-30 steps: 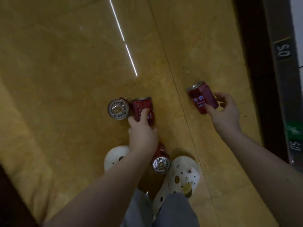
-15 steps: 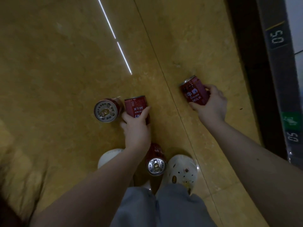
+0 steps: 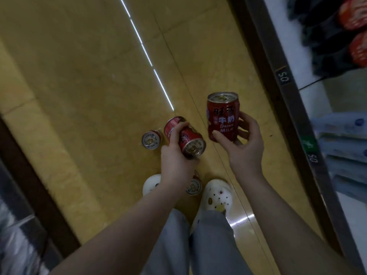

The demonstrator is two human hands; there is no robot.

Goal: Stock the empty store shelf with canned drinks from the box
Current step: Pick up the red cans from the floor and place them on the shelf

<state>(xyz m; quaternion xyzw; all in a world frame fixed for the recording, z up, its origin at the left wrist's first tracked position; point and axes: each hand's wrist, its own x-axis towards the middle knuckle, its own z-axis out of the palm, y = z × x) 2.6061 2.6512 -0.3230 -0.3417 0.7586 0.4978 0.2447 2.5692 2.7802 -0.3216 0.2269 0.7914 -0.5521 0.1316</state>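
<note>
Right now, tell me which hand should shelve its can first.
Right, probably. The right hand holds its milk drink can upright, on the side nearest the shelf rail; the left hand grips its red can tipped sideways, farther from that shelf.

Mostly hidden behind the left hand and wrist: a floor can. Half covered by that arm too: the left shoe. Label on the tipped can partly under fingers. Red packs on the shelf, blurry and cut off at the edge. Bottom left corner, only blur.
</note>
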